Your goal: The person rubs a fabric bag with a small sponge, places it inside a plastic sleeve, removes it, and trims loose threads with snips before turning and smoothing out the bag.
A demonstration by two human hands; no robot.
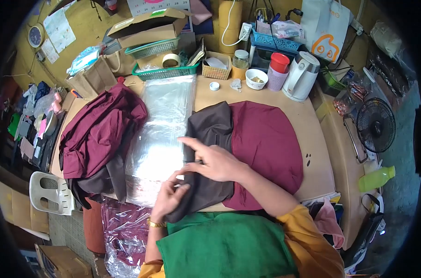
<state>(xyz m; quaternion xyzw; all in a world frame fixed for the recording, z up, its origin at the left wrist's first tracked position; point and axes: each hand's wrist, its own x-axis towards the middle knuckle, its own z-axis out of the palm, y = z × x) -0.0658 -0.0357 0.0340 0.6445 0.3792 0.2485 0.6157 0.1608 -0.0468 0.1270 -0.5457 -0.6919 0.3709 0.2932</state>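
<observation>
Maroon-and-black garment (268, 153) is laid out at near edge of worktop (316, 162), seemingly for easy reach; over black side, left fingers (184, 190) are curled, right fingers (192, 142) partly extended (whether cloth is pinched cannot be told).

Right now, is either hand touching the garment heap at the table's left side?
No, the left hand and right hand are both at the black part of the middle garment.
</observation>
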